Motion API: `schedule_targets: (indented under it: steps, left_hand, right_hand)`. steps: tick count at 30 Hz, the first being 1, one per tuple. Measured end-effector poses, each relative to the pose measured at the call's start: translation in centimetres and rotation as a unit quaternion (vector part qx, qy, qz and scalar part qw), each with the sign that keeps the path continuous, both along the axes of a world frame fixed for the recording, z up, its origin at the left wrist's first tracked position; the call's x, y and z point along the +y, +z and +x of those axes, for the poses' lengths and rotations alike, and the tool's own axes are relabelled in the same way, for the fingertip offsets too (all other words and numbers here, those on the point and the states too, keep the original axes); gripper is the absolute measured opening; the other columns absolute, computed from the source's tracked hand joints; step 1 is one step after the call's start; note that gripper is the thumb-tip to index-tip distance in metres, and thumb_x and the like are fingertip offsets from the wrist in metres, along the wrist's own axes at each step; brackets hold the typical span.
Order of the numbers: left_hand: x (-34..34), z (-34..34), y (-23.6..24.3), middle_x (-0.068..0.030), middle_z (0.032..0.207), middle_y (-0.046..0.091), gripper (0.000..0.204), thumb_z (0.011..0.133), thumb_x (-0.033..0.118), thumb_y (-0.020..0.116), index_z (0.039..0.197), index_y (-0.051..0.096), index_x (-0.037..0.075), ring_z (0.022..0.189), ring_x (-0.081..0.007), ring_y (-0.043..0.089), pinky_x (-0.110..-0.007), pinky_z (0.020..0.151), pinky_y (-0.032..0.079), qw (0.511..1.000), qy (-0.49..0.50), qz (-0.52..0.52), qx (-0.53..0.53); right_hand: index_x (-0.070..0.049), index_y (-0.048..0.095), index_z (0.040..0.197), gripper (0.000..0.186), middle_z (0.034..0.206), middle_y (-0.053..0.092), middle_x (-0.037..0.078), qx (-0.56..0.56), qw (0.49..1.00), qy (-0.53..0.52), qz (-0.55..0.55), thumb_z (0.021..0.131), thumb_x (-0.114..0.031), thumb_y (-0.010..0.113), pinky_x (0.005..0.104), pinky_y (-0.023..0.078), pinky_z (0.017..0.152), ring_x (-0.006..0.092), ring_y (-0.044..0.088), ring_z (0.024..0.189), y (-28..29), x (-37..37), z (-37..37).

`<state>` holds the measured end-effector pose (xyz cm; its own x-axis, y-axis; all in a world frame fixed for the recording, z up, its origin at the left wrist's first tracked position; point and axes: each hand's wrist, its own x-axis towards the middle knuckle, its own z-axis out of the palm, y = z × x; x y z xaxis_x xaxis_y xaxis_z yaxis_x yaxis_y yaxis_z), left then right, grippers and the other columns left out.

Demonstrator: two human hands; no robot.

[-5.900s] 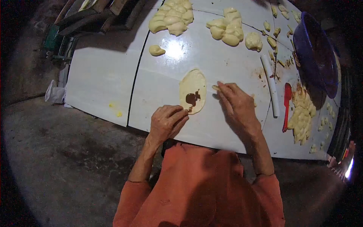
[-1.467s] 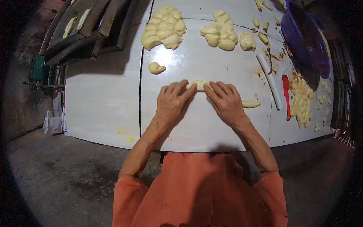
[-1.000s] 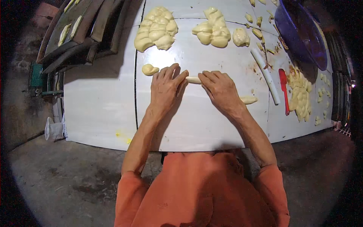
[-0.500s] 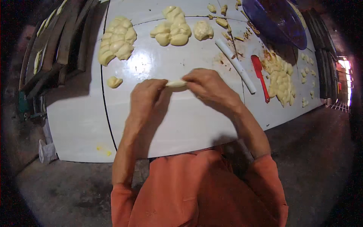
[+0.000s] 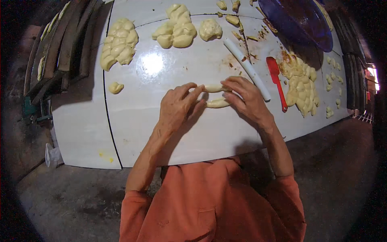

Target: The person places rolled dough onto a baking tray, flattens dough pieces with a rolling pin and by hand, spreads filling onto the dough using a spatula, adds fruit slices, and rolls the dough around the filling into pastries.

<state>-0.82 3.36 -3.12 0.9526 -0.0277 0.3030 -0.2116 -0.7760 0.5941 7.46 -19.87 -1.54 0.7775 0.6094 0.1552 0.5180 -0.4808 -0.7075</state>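
On the white worktop (image 5: 133, 133), both hands meet over a dough roll (image 5: 215, 96), a pale strip bent into a flat loop with one strand above and one below. The left hand (image 5: 175, 108) lies palm down, its fingertips (image 5: 197, 88) pinching the left end of the upper strand, a narrow grip on the dough. The right hand (image 5: 246, 99) covers the loop's right end, fingers curled over it and closed on the dough; its thumb side touches the lower strand. The roll rests on the worktop near the middle, just in front of the person's orange shirt (image 5: 209, 201).

Just right of the right hand lies a white stick (image 5: 246, 66), slanting away, and beside that a red spatula (image 5: 277, 78). Farther right sits a heap of dough pieces (image 5: 301, 86). A blue bowl (image 5: 298, 22) stands at the far right corner. At the far edge lie two more dough piles (image 5: 119, 44) (image 5: 177, 32) and a single lump (image 5: 210, 29). A small dough bit (image 5: 115, 87) lies alone to the left, well apart from the hands. Dark trays (image 5: 60, 48) are stacked beyond the left edge.
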Motion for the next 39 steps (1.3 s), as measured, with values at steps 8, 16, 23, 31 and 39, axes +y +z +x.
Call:
schedule_targets:
  steps: [8, 16, 23, 31, 39]
  left_hand:
    - [-1.5, -0.7, -1.8, -0.0043, 0.098, 0.073, 0.025, 0.079, 0.018, 0.084, 0.103, 0.076, 0.015, 0.083, -0.0242, 0.068, -0.039, 0.07, 0.053, 0.998, -0.045, 0.039, 0.006]
    - [-1.4, -0.2, -0.9, -0.0065, 0.09, 0.072, 0.021, 0.08, 0.014, 0.082, 0.1, 0.075, 0.012, 0.079, -0.028, 0.068, -0.041, 0.072, 0.053, 0.998, -0.036, 0.035, 0.027]
    - [0.1, 0.9, -0.2, -0.0115, 0.087, 0.074, 0.021, 0.081, 0.013, 0.081, 0.099, 0.073, 0.008, 0.076, -0.0314, 0.07, -0.044, 0.072, 0.055, 0.999, -0.015, 0.01, 0.03]
    - [-0.4, 1.9, 1.3, -0.0151, 0.107, 0.071, 0.024, 0.084, 0.008, 0.077, 0.107, 0.07, 0.005, 0.095, -0.0354, 0.07, -0.044, 0.081, 0.057, 0.997, -0.011, -0.031, 0.073]
    - [0.9, 2.6, 2.3, -0.0153, 0.104, 0.072, 0.02, 0.084, 0.011, 0.074, 0.103, 0.074, 0.005, 0.098, -0.0355, 0.07, -0.045, 0.086, 0.058, 0.994, -0.066, -0.013, 0.08]
  right_hand:
    - [-0.009, 0.074, 0.112, 0.026, 0.108, 0.07, 0.008, -0.089, 0.99, 0.019, -0.105, 0.09, -0.023, 0.075, 0.0422, 0.052, 0.086, 0.0272, 0.066, 0.101, -2.1, -2.4, -0.7]
    - [-0.006, 0.07, 0.115, 0.029, 0.105, 0.071, 0.009, -0.13, 0.985, 0.066, -0.088, 0.089, -0.016, 0.076, 0.0394, 0.052, 0.081, 0.0275, 0.067, 0.093, -2.4, -2.5, -0.9]
    - [-0.004, 0.07, 0.112, 0.027, 0.103, 0.07, 0.014, -0.064, 0.996, 0.037, -0.052, 0.089, -0.017, 0.076, 0.0434, 0.054, 0.085, 0.0315, 0.068, 0.097, -2.2, -1.3, 0.0]
    - [-0.008, 0.068, 0.12, 0.035, 0.12, 0.063, 0.013, -0.083, 0.993, -0.019, -0.075, 0.091, -0.027, 0.075, 0.0453, 0.052, 0.094, 0.0312, 0.064, 0.106, -2.0, -1.2, 0.5]
    - [-0.005, 0.067, 0.122, 0.039, 0.122, 0.062, 0.013, -0.089, 0.983, 0.08, -0.139, 0.091, -0.029, 0.071, 0.0464, 0.046, 0.101, 0.0336, 0.058, 0.114, -0.4, -0.9, 1.9]
